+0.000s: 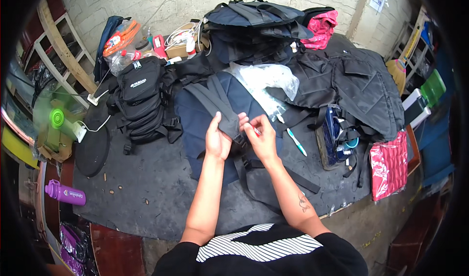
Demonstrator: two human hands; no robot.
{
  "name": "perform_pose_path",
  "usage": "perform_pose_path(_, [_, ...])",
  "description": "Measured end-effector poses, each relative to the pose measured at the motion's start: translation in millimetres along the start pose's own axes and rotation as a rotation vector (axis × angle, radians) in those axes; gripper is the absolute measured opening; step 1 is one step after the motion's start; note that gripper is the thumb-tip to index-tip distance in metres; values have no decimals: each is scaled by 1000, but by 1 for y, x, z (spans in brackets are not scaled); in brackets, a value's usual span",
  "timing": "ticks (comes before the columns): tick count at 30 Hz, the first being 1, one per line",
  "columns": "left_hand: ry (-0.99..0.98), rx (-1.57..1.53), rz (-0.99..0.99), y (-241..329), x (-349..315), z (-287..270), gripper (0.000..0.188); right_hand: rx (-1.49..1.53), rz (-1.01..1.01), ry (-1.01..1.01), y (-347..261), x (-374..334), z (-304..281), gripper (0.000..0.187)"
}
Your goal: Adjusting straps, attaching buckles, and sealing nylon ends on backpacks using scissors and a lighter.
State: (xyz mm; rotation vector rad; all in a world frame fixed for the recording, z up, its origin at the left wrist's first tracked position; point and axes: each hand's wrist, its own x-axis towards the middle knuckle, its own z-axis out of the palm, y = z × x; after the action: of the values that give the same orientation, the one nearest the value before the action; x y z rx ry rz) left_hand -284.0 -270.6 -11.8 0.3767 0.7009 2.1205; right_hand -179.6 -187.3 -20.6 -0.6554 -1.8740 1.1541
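navy backpack (193,124) | lying on black table (161,188) | 2 grey straps (225,110) uppermost

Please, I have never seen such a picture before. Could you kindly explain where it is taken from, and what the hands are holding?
There is no machine here, only a person's own bare left hand and right hand. A wide fisheye camera worn on the head looks down at them, so straight edges bend near the picture's rim. On the dark table lie a navy backpack, a black bag to its left, a clear plastic bag at its upper right, and a thin turquoise-and-white tool to its right. The left hand holds a grey strap; the right pinches a small red object, too small to identify.
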Motion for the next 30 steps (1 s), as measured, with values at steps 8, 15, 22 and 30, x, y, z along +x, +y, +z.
perform_pose_path(8, [-75, -91, -35, -11, 2, -5, 63, -413, -151, -129, -21, -21, -1, 29])
perform_pose_path(15, [-41, -99, -38, -4, 0, 5, 61, -392, -147, -93, -19, -20, -3, 27])
perform_pose_path(22, [-142, -278, -57, -4, 1, -3, 52, -251, -89, -101, -19, -19, -9, 26])
perform_pose_path(30, [-64, -216, -50, -4, -1, 10, 62, -371, -123, -126, -30, -19, -9, 26])
